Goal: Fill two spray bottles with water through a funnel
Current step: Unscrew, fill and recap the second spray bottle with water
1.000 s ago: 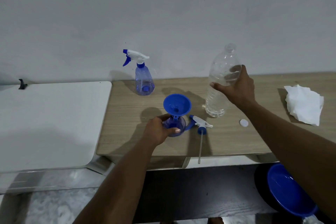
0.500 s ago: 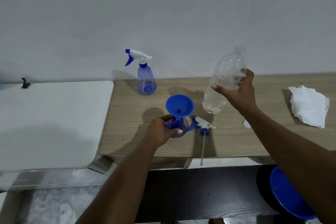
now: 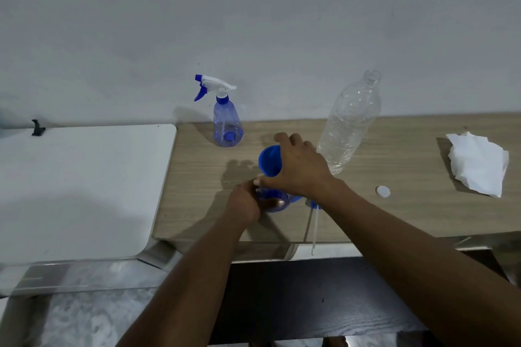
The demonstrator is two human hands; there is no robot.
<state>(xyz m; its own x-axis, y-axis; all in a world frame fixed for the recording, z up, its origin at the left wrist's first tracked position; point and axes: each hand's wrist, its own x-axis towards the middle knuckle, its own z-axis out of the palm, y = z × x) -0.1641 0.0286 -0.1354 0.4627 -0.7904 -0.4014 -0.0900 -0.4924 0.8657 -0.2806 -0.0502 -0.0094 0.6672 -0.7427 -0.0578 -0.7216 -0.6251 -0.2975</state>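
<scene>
At the centre of the frame, the left hand (image 3: 245,203) curled its fingers round the open spray bottle (image 3: 275,199) on the wooden table (image 3: 408,220). The right hand (image 3: 301,169) clamped fingers and thumb on the blue funnel (image 3: 269,160) directly above it. The uncapped water bottle (image 3: 348,124) stood just right; the second spray bottle (image 3: 227,124) stood by the wall.
</scene>
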